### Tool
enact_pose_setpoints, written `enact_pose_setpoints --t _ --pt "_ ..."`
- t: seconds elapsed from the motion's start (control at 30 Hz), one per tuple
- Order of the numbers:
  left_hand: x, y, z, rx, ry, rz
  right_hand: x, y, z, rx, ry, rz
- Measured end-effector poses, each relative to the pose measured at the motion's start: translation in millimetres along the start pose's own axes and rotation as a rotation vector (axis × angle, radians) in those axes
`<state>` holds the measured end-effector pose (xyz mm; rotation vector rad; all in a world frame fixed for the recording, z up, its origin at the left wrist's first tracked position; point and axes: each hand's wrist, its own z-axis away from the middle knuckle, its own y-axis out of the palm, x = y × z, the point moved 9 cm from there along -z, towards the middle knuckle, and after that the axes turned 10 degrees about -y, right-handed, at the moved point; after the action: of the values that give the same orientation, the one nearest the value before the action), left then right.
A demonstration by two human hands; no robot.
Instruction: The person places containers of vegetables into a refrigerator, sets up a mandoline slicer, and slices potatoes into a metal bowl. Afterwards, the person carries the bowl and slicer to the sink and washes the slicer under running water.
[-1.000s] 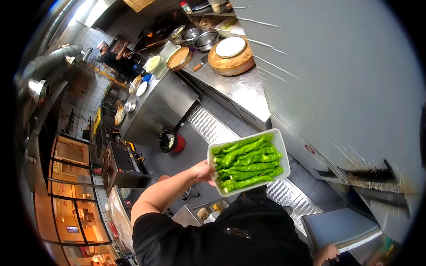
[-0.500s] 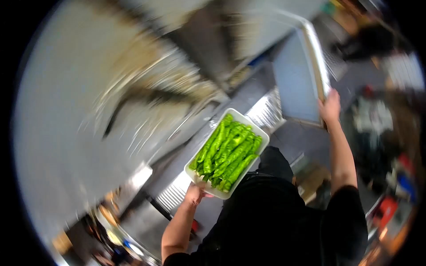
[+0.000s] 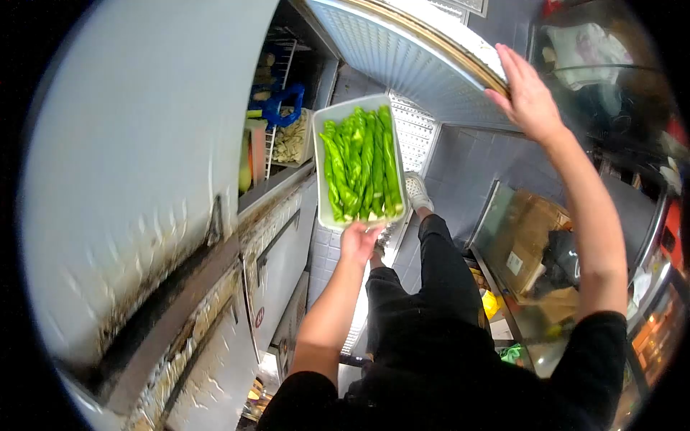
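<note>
My left hand grips the near short end of a white plastic tub, its fingers partly under the rim. Long green peppers lie side by side inside the tub. At the upper right, my right hand rests against the edge of a swung-out fridge door, thumb and fingers apart around that edge. Left of the tub, the fridge compartment shows a wire rack, a blue plastic bag and a container of pale food.
A large closed fridge door with a stained edge fills the left. Below the opening is a lower door. At the right stand a glass-topped table with cardboard and a clear-wrapped bundle. Metal grating crosses the tiled floor.
The view has turned toward the fridge. The fridge door has swung wider with my right hand on it, showing the shelves. The tub, still in my left hand, is now beside the opening.
</note>
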<state>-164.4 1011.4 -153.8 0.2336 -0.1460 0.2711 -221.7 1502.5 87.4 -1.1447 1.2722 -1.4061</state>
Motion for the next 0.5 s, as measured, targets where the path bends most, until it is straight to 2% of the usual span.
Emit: enact_pose_setpoints --t 0.03,0.1,0.17,0.23,0.3,0.37,0.4,0.5 --pt "-3.6 19.9 -28.5 0.023 0.022 0.071 -9.3 6.3 -4.2 0.006 -0.026 0.019" --pt "-21.1 77.4 -94.4 0.238 0.027 0.154 -31.8 18.6 -30.5 0.035 -0.072 0.078" --pt "-29.1 89.3 -168.0 0.328 -0.022 0.346 -39.1 17.3 -39.9 0.057 -0.089 0.112" --pt "-55.3 122.3 -216.8 0.258 0.156 0.334 -49.5 18.4 -50.3 0.066 -0.087 0.106" --pt "-76.4 169.1 -240.1 0.229 0.071 0.538 -60.0 16.7 -57.3 0.128 -0.075 0.042" --pt "-108.0 202.5 -275.2 0.288 0.121 0.589 -68.1 13.5 -59.7 0.153 -0.084 0.185" --pt "-120.1 227.6 -270.9 0.349 0.07 0.637 -80.6 18.5 -55.9 0.2 -0.046 0.183" --pt "-164.8 272.0 -293.4 0.17 0.049 0.889 -78.2 7.7 -67.4 0.142 -0.133 0.179"
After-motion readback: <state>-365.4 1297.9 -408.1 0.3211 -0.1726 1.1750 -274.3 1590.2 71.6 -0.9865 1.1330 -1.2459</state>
